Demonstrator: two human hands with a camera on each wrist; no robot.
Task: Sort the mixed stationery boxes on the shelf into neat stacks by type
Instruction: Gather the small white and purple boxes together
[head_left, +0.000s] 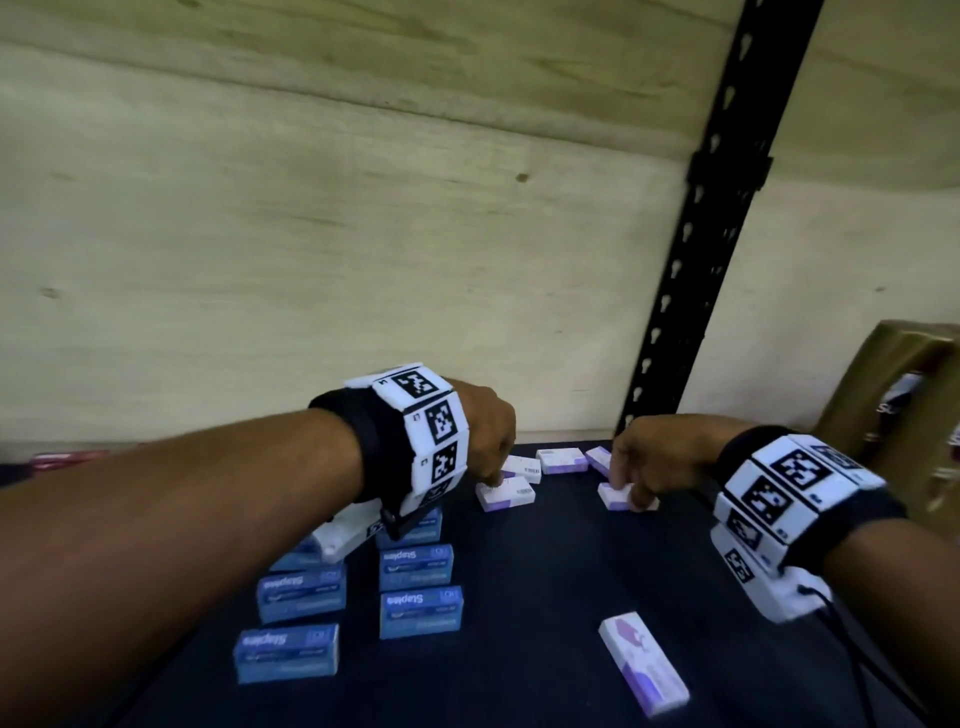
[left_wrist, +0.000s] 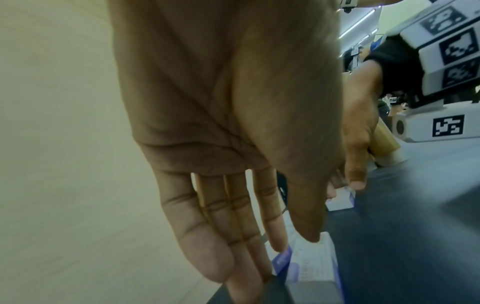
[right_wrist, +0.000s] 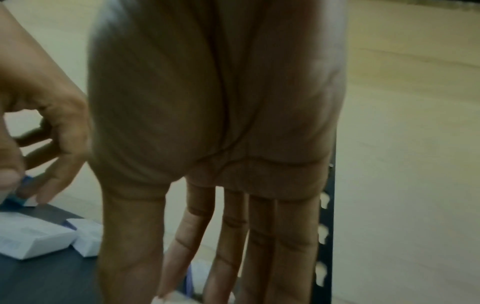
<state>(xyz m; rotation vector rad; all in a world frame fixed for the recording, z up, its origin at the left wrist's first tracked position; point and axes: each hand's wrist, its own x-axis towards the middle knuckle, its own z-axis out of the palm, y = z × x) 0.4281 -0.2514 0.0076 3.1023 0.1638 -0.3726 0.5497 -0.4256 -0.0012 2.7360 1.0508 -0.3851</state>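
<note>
Boxes of two kinds lie on the dark shelf (head_left: 545, 582): blue staple boxes (head_left: 420, 612) set out in two rows at the near left, and white-and-purple boxes scattered toward the back wall, with one stray (head_left: 643, 670) lying alone at the near right. The blue ones look already grouped, so the step in hand is, I judge, gathering the white-and-purple sort.

The left hand (head_left: 485, 431) reaches down over a white box (head_left: 506, 494) at the back; in the left wrist view its fingers (left_wrist: 205, 253) run straight down along the far side of that box and the thumb comes down over its top, so it looks like the start of a pinch, but I cannot tell whether it actually holds the box. The right hand (head_left: 657, 457) has thumb and fingers curled round another white box (head_left: 618, 496) just right of it, which rests on the shelf. Three more white boxes (head_left: 562, 460) lie between the hands, nearer the wall.

Next, each hand needs a firm pinch across the narrow sides, a clean lift, and one box squared on top of the other; the loose ones between could get knocked askew
</note>
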